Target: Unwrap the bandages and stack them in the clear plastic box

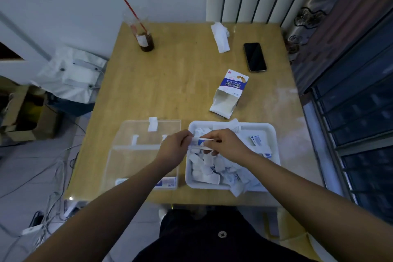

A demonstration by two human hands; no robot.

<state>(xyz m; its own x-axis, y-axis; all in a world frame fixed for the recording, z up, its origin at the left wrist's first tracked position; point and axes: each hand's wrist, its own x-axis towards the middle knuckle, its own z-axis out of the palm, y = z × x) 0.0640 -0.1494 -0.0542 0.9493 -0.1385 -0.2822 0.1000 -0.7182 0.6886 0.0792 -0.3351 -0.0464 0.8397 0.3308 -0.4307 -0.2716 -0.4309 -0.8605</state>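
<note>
While both hands meet over the far-left corner of the tray (pixel 274 134), one bandage (pixel 201 141) is stretched between them, off the pile and level.

Left hand (pixel 174 147): fingers (pixel 187 136) and thumb curled, pinching the bandage's left end. Right hand (pixel 225 144): fingers (pixel 213 141) clamped on the right end, knuckles up. White paper with blue print shows between the two grips. View is soft there, so I can't tell if the wrapper is split yet.

Tray sits near-right on the table (pixel 170 83). It holds a loose heap of crumpled white wrappers (pixel 210 168), mostly in the near half, and one hangs over the near rim. A few flat blue-printed packets (pixel 257 140) lie at its right side.

Box (pixel 114 161) is just left of the tray, nearly touching it. Its lid (pixel 168 126) is flipped open to the far side and lies flat, white latch up. A low stack (pixel 169 182) of flat pieces lies along the box's near wall, and the left forearm crosses over part of it.

Beyond the tray is an opened blue-and-white carton (pixel 230 91), lying on its side with the mouth toward the tray. Farther back are a dark phone (pixel 254 57), face up, and a crumpled tissue (pixel 221 37). Far-left is a clear cup (pixel 145 38) with dark liquid and a red straw (pixel 131 10).
</note>
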